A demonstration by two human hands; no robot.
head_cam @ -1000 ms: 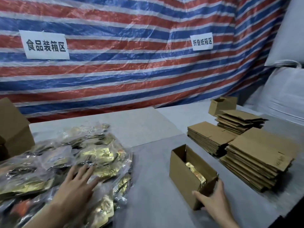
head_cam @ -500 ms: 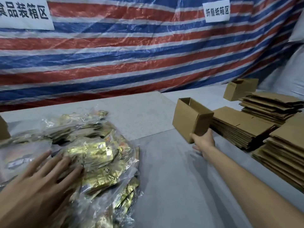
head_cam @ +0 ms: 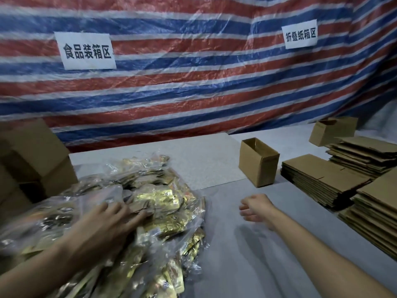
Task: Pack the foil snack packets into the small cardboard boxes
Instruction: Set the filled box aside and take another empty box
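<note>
A red, white and blue striped tarp [head_cam: 193,93] hangs across the whole far side of the room. Two white signs in Chinese characters are fixed to it, a large sign [head_cam: 87,51] at left and a smaller sign [head_cam: 300,36] at right. Below runs a grey table [head_cam: 247,254], with a paler speckled board [head_cam: 193,166] laid over its far middle. A big carton [head_cam: 36,155] stands at far left. Three stacks of flattened cardboard [head_cam: 322,179] line the right side, and a spare box [head_cam: 332,131] sits behind them.

A pile of foil snack packets [head_cam: 163,203], gold and bundled in crinkled clear bags, spreads over the near left of the table. My left forearm hides part of it. My left hand [head_cam: 103,224] lies on top, fingers straight and spread.

The small cardboard box [head_cam: 258,162] stands upright with its top open, right of the board and just left of the nearest stack. It is well apart from the pile, and I cannot tell its contents. My right hand [head_cam: 255,208], blurred, hovers over bare table between pile and box, fingers loosely curled, holding nothing.
</note>
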